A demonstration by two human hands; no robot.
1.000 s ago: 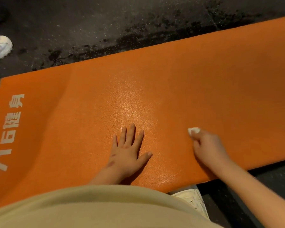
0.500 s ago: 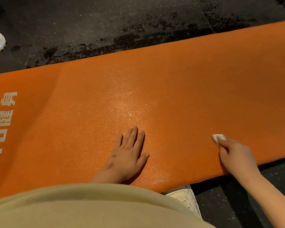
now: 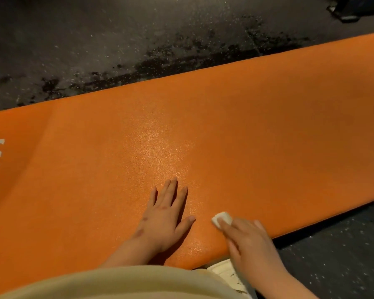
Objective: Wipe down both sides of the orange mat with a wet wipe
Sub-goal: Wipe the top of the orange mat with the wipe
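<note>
The orange mat (image 3: 235, 130) lies flat on the dark floor and runs from the left edge up to the right. White printed characters show at its left end. My left hand (image 3: 163, 219) rests flat on the mat near its front edge, fingers straight and spread. Just to its right, my right hand (image 3: 246, 244) presses a small folded white wet wipe (image 3: 221, 219) onto the mat under its fingertips. Most of the wipe is hidden beneath the fingers. A shiny patch marks the mat above my left hand.
Dark speckled floor (image 3: 138, 39) surrounds the mat, with black damp-looking stains along the far edge. My white shoe (image 3: 227, 275) pokes out beneath the mat's front edge. A dark object (image 3: 354, 7) sits at the top right corner. My beige clothing fills the bottom.
My right hand swept the wipe out to the right along the front edge, then back left until it sits close to my left hand. The left hand stayed planted.
</note>
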